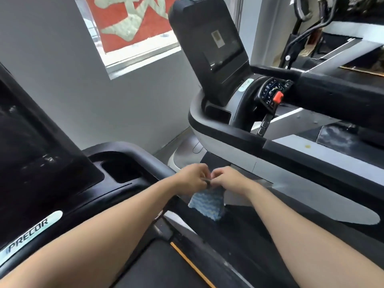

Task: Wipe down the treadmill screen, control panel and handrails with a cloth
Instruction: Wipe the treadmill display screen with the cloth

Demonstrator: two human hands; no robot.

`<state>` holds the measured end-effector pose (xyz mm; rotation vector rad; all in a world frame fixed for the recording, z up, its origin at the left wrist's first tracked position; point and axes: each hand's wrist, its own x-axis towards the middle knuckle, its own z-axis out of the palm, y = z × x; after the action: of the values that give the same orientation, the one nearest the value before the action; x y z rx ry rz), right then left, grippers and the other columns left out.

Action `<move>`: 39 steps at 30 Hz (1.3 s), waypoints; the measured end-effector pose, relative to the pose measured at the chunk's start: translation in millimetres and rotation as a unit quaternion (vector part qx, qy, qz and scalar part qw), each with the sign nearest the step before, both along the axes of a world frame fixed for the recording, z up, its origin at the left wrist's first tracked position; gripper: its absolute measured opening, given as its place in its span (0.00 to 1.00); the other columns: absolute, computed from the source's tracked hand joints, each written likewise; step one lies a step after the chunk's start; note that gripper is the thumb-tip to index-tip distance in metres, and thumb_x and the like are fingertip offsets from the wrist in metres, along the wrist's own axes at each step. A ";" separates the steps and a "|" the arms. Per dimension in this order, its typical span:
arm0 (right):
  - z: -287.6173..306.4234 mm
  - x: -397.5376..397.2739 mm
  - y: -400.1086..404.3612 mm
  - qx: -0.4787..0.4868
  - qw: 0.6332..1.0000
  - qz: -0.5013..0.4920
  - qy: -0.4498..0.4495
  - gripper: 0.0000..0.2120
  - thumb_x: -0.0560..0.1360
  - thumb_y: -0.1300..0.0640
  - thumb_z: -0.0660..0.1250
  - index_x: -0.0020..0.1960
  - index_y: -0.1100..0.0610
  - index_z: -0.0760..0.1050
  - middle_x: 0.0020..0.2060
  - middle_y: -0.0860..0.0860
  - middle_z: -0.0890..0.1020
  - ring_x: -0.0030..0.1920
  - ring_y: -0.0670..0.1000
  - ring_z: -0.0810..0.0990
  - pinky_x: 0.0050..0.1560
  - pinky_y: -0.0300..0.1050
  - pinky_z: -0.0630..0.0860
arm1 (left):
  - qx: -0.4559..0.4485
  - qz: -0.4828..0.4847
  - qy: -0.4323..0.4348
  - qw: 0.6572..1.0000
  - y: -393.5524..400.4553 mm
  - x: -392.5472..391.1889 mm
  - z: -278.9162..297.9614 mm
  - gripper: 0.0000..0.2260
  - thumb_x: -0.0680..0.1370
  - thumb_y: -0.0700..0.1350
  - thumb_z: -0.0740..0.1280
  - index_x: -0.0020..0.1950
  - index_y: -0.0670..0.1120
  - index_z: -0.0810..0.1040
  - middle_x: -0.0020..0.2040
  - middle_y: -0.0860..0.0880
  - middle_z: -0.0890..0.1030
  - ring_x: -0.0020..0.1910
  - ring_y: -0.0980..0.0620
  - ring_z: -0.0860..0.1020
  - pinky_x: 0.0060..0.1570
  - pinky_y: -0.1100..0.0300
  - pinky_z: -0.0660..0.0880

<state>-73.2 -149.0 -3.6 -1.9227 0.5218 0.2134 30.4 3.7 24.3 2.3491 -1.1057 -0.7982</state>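
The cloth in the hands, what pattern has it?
Blue and white wavy stripes on the cloth, head view.

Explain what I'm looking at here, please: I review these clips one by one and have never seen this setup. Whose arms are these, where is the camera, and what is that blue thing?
There is no robot here. The single picture comes from a wide-angle camera worn on a person's head, looking forward and down, so the two bare forearms are that person's own. The left hand and the right hand meet in the middle, and each pinches the top edge of a blue and white cloth, which hangs below that grip. At the near left is a treadmill screen, dark, with a PRECOR label under it. Beyond stands a second treadmill with its own screen, a control panel with a red stop button, and a black handrail. Behind is a window.
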 end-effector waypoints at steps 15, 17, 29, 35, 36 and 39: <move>215.8 121.7 81.4 0.117 0.936 0.189 -0.272 0.07 0.71 0.60 0.78 0.48 0.59 0.84 0.41 0.61 0.85 0.41 0.55 0.79 0.47 0.51 0.76 | -0.308 0.233 0.037 0.922 148.9 48.9 208.1 0.07 0.81 0.44 0.73 0.57 0.43 0.82 0.52 0.38 0.86 0.46 0.46 0.85 0.51 0.45 0.83; 228.9 135.0 104.6 0.097 0.925 0.212 -0.300 0.04 0.74 0.61 0.78 0.49 0.57 0.85 0.41 0.60 0.86 0.40 0.53 0.81 0.45 0.49 0.77 | -0.324 0.265 0.020 0.908 173.4 43.5 222.9 0.08 0.81 0.43 0.73 0.58 0.43 0.81 0.52 0.37 0.85 0.47 0.46 0.85 0.49 0.47 0.84; 247.5 195.0 262.0 0.016 0.875 0.219 -0.431 0.12 0.76 0.56 0.76 0.53 0.43 0.78 0.46 0.43 0.85 0.46 0.41 0.84 0.47 0.38 0.78 | -0.372 0.398 -0.041 0.838 310.2 40.5 251.3 0.07 0.83 0.44 0.70 0.59 0.42 0.80 0.52 0.38 0.86 0.51 0.36 0.85 0.49 0.35 0.83; 220.5 214.5 333.9 -0.151 0.805 0.194 -0.541 0.18 0.78 0.41 0.68 0.64 0.48 0.72 0.66 0.45 0.72 0.65 0.48 0.71 0.61 0.37 0.71 | -0.378 0.432 -0.044 0.818 359.4 80.5 243.9 0.07 0.84 0.46 0.69 0.58 0.44 0.81 0.50 0.41 0.86 0.48 0.39 0.87 0.46 0.36 0.84; 215.5 217.9 344.7 -0.159 0.802 0.203 -0.539 0.21 0.79 0.38 0.66 0.67 0.48 0.73 0.69 0.45 0.71 0.68 0.48 0.69 0.64 0.35 0.68 | -0.380 0.431 -0.035 0.818 366.5 88.9 242.3 0.07 0.84 0.47 0.69 0.57 0.45 0.81 0.49 0.41 0.87 0.48 0.39 0.87 0.45 0.38 0.84; 201.3 231.5 372.6 -0.136 0.822 0.248 -0.494 0.29 0.79 0.32 0.64 0.76 0.41 0.66 0.74 0.35 0.67 0.75 0.40 0.63 0.71 0.32 0.62 | -0.393 0.440 -0.007 0.808 385.0 113.0 236.9 0.07 0.85 0.47 0.67 0.58 0.45 0.82 0.49 0.43 0.87 0.45 0.44 0.87 0.40 0.51 0.83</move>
<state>158.3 223.6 197.8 -2.0984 -0.6865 -0.5564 143.4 388.8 261.2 1.7821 -0.1473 0.0529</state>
